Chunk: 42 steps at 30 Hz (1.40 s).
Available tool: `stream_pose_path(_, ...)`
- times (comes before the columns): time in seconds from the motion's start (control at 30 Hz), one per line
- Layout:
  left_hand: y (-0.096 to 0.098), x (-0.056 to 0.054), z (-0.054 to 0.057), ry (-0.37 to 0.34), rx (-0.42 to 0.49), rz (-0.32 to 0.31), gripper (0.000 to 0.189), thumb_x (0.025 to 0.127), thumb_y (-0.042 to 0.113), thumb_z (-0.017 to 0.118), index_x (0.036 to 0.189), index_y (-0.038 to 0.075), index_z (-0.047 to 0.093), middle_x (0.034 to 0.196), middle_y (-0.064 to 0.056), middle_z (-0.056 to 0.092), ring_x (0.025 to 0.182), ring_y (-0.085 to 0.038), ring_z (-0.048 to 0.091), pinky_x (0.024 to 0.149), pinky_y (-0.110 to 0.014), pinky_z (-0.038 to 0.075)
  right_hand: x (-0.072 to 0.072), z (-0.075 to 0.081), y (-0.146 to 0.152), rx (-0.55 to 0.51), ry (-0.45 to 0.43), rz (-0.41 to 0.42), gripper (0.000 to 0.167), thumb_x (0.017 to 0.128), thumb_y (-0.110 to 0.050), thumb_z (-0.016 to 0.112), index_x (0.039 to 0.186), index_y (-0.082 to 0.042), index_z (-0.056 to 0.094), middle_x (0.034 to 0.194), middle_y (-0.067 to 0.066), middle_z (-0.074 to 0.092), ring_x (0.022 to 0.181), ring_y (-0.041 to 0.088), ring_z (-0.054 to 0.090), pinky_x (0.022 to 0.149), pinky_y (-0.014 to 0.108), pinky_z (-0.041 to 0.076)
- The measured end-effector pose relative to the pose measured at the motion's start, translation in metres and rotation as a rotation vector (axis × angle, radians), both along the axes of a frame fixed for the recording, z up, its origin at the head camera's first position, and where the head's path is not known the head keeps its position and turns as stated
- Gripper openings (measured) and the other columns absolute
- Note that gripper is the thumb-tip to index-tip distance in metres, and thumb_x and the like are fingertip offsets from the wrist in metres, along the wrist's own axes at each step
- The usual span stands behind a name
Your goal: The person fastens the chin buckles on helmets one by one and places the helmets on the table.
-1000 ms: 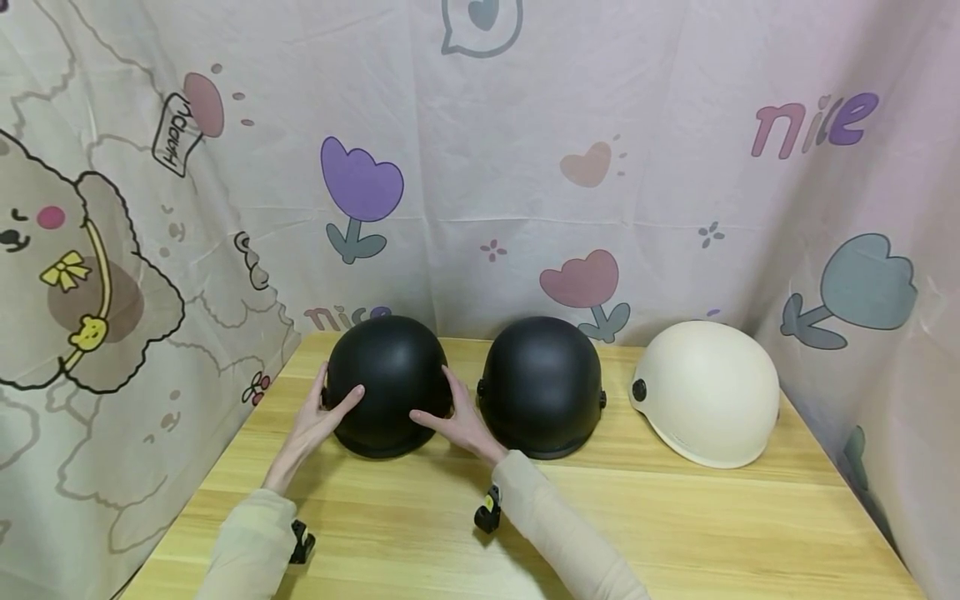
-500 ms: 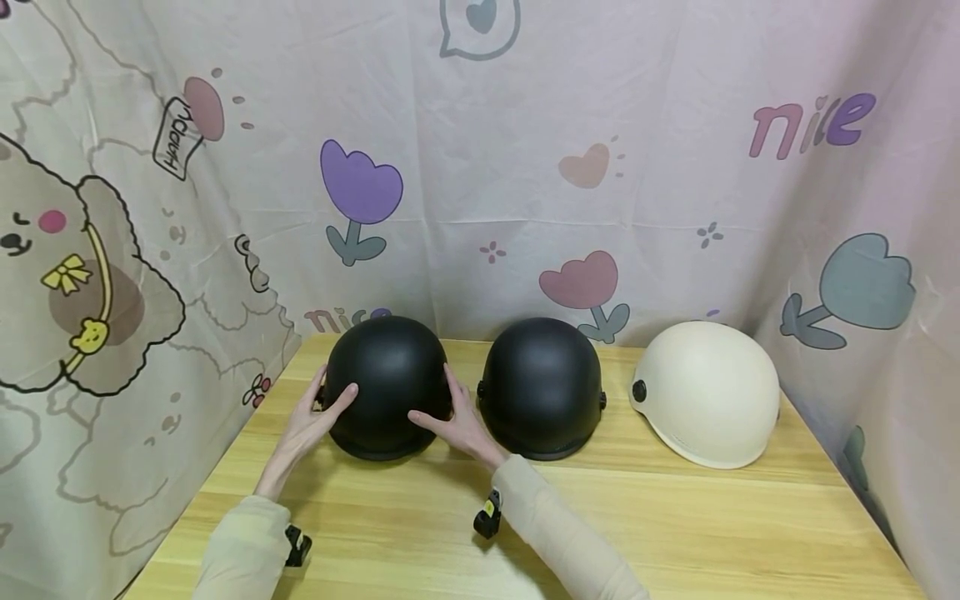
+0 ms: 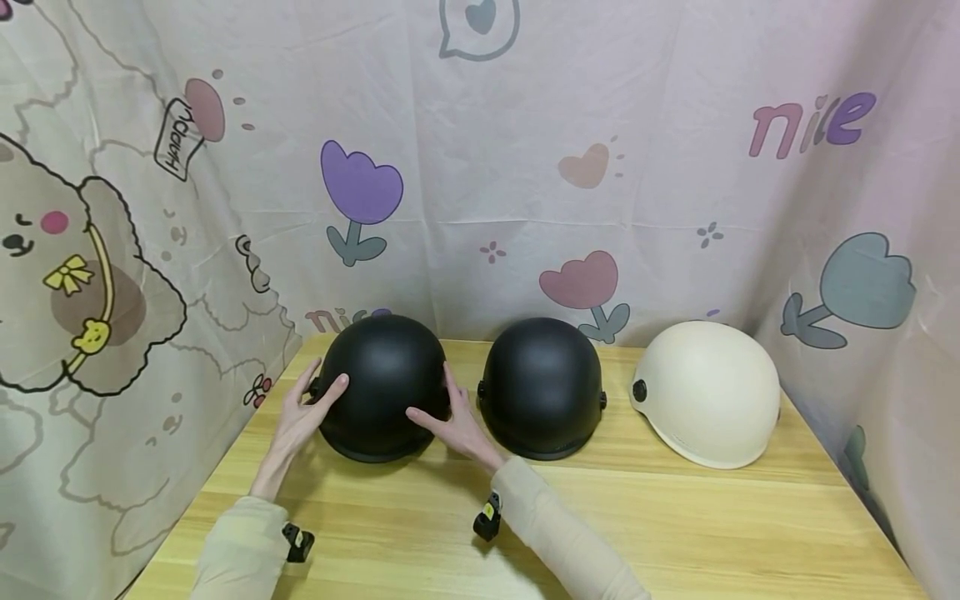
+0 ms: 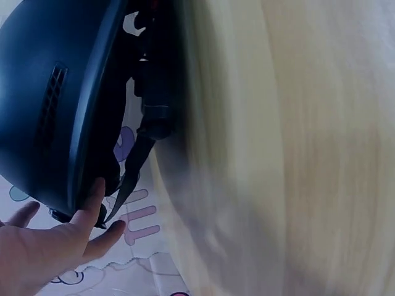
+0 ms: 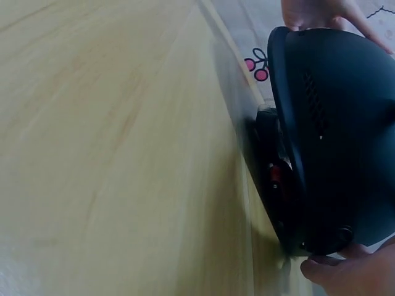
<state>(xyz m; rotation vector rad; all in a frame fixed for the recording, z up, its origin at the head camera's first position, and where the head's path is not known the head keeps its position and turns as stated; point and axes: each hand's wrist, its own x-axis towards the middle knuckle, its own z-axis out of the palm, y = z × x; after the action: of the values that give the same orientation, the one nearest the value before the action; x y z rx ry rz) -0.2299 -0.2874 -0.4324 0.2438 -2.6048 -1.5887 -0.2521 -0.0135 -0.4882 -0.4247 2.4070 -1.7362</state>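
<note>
A matte black helmet is at the left end of the table, held between both hands. My left hand grips its left side, the thumb lying on the front shell and the fingers at the side knob. On the opposite side my right hand holds it, thumb on the front and fingers along the side. In the left wrist view, black straps hang under the helmet's rim, and left fingertips touch near that edge. The right wrist view shows a vent slot in the shell. Fingers behind the helmet are partly hidden.
A second black helmet sits close to the right of the held one. Farther right stands a cream helmet with a black knob. All are near the back of the wooden table, before a printed cloth.
The held helmet has shifted slightly left. My left hand has moved left with it, its thumb farther toward the helmet's edge. The right hand has barely moved, and the other helmets stay put.
</note>
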Motion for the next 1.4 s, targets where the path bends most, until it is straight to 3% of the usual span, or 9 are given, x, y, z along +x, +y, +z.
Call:
stream_pose_path(0.27,0.003,0.003,0.005,-0.006,0.057,0.064,0.083,0.094,0.059,0.059,0.162,0.034,0.017,0.161,-0.021,0.027,0.143,-0.037,0.033,0.118,-0.055,0.030,0.000,0.001,-0.001,-0.036,0.008,-0.030,0.098,0.082,-0.070,0.067,0.158,-0.050,0.008,0.168,0.014,0.017,0.151,0.039,0.029,0.114,0.067,0.032)
stream_pose_path(0.57,0.009,-0.001,0.005,0.026,0.144,0.178,0.083,0.093,0.059,0.061,0.160,0.024,0.028,0.158,-0.015,0.032,0.133,-0.032,0.043,0.108,-0.039,0.037,-0.001,0.007,-0.002,-0.108,0.046,-0.056,0.104,0.085,-0.066,0.067,0.162,-0.023,0.012,0.169,0.006,0.017,0.156,0.028,0.020,0.122,0.060,0.026)
stream_pose_path(0.7,0.010,-0.002,0.005,0.052,0.185,0.233,0.083,0.092,0.058,0.063,0.158,0.018,0.034,0.157,-0.013,0.035,0.129,-0.023,0.043,0.105,-0.031,0.037,-0.002,0.011,-0.001,-0.162,0.057,-0.032,0.106,0.085,-0.063,0.070,0.163,-0.026,0.007,0.169,0.006,0.017,0.154,0.031,0.027,0.120,0.059,0.030)
stream_pose_path(0.9,0.012,-0.005,0.007,0.097,0.414,0.285,0.076,0.093,0.045,0.069,0.155,0.013,0.039,0.148,-0.002,0.037,0.101,0.001,0.054,0.081,-0.006,0.048,-0.005,0.014,0.001,-0.144,0.083,0.003,0.102,0.086,-0.063,0.068,0.161,-0.039,0.004,0.170,0.003,0.012,0.151,0.034,0.030,0.116,0.059,0.036)
stream_pose_path(1.07,0.012,-0.006,0.011,0.069,0.674,0.251,0.082,0.096,0.035,0.067,0.161,0.010,0.023,0.126,0.007,0.043,0.100,0.004,0.056,0.081,-0.006,0.050,-0.003,0.016,0.003,-0.102,0.047,0.031,0.098,0.086,-0.067,0.065,0.160,-0.042,0.006,0.170,0.003,0.008,0.152,0.040,0.028,0.116,0.061,0.036)
stream_pose_path(1.13,0.011,-0.007,0.014,0.054,0.800,0.235,0.076,0.096,0.029,0.067,0.158,0.010,0.026,0.118,0.011,0.053,0.097,0.004,0.061,0.081,-0.009,0.053,-0.003,0.016,0.002,-0.106,0.038,0.035,0.098,0.086,-0.067,0.065,0.161,-0.041,0.005,0.170,0.003,0.007,0.152,0.040,0.027,0.116,0.062,0.036)
stream_pose_path(1.2,0.010,-0.007,0.017,0.049,0.907,0.226,0.061,0.096,0.023,0.067,0.148,0.010,0.038,0.110,0.013,0.064,0.093,0.003,0.066,0.081,-0.012,0.055,-0.003,0.017,0.001,-0.107,0.037,0.033,0.098,0.087,-0.066,0.065,0.161,-0.040,0.006,0.170,0.003,0.007,0.152,0.039,0.026,0.116,0.062,0.036)
stream_pose_path(1.3,0.007,-0.007,0.017,0.064,1.027,0.183,0.024,0.096,0.015,0.066,0.118,0.009,0.060,0.097,0.012,0.073,0.092,0.000,0.069,0.081,-0.015,0.057,-0.003,0.018,0.001,-0.109,0.037,0.029,0.099,0.086,-0.066,0.066,0.161,-0.039,0.007,0.170,0.002,0.008,0.154,0.036,0.023,0.117,0.060,0.035)
stream_pose_path(1.4,0.004,-0.006,0.016,0.068,1.140,0.106,0.010,0.098,0.012,0.062,0.101,0.014,0.072,0.100,0.009,0.074,0.095,-0.002,0.070,0.083,-0.018,0.057,-0.002,0.019,0.002,-0.114,0.040,0.030,0.100,0.086,-0.066,0.066,0.161,-0.036,0.008,0.171,0.002,0.007,0.155,0.035,0.020,0.118,0.058,0.034)
